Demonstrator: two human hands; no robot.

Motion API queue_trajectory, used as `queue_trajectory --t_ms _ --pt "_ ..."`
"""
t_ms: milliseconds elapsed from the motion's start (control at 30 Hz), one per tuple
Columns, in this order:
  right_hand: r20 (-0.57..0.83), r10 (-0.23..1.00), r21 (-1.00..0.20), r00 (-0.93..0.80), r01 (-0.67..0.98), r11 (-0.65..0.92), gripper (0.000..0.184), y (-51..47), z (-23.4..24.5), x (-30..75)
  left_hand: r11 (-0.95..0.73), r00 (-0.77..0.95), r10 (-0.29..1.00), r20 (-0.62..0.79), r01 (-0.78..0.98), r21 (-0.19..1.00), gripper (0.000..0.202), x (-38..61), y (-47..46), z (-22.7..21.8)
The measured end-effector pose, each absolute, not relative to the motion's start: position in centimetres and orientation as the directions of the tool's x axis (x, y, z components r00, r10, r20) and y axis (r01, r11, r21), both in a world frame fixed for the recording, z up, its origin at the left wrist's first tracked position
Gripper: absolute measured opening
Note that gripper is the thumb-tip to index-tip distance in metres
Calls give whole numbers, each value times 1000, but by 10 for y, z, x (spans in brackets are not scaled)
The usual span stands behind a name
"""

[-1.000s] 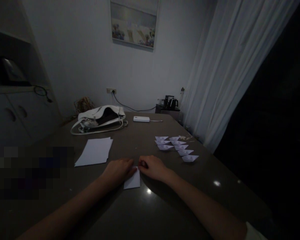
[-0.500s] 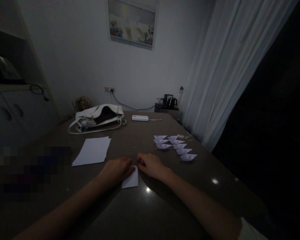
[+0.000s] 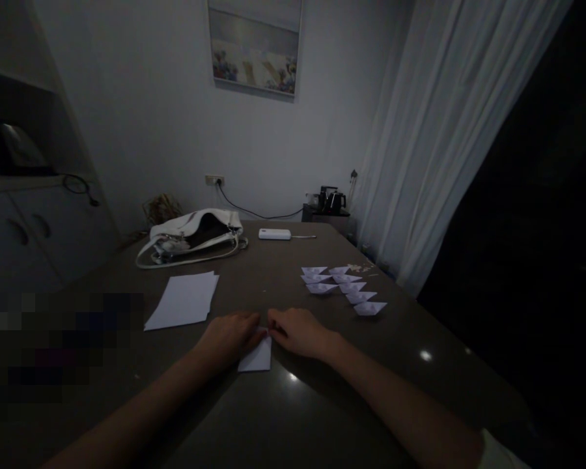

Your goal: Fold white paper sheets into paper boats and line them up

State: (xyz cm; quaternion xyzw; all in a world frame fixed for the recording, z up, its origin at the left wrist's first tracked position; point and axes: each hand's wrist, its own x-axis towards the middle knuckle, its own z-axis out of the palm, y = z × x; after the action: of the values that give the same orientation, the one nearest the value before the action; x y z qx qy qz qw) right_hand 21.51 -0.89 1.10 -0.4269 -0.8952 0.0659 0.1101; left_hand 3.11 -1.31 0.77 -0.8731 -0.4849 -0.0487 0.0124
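A small folded white paper (image 3: 258,359) lies on the dark table (image 3: 322,404) in front of me. My left hand (image 3: 229,335) rests on its left side, fingers curled and pressing the sheet down. My right hand (image 3: 297,331) meets it at the paper's top corner, fingers pinched on the edge. Both hands touch the same sheet. To the left lies a stack of white paper sheets (image 3: 183,299). Several folded paper boats (image 3: 344,286) sit in rows to the right.
A white handbag (image 3: 193,234) and a white power bank (image 3: 275,234) with a cable lie at the table's far end. A kettle (image 3: 332,198) stands on a side table by the white curtain (image 3: 434,143). Cabinets (image 3: 29,228) are on the left.
Both hands stay on the folded paper with small finger shifts at its top corner. The view has wobbled slightly; nothing else on the table moved.
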Motion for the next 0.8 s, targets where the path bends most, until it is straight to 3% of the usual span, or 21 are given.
queue_trajectory --t_ms 233,467,533,633,700,800 --pt "25 634 -254 -773 608 752 12 -24 22 217 -519 517 854 63 854 32 21 32 -14 12" --pt "-8 512 -407 -859 471 783 9 -29 25 219 -517 511 855 84 852 84 23 28 -12 8" --pt "49 574 -449 -817 496 744 9 -23 24 222 -499 486 866 116 851 165 23 26 -10 6" --pt "220 763 -519 -608 589 619 11 -10 21 228 -453 413 891 188 796 401 29 23 -7 5" --pt "264 814 -663 -518 515 543 17 -3 18 231 -437 369 898 239 691 576 34 23 -5 5" --pt "239 818 -824 -522 336 456 23 3 12 230 -386 319 915 247 515 765 36 26 -6 7"
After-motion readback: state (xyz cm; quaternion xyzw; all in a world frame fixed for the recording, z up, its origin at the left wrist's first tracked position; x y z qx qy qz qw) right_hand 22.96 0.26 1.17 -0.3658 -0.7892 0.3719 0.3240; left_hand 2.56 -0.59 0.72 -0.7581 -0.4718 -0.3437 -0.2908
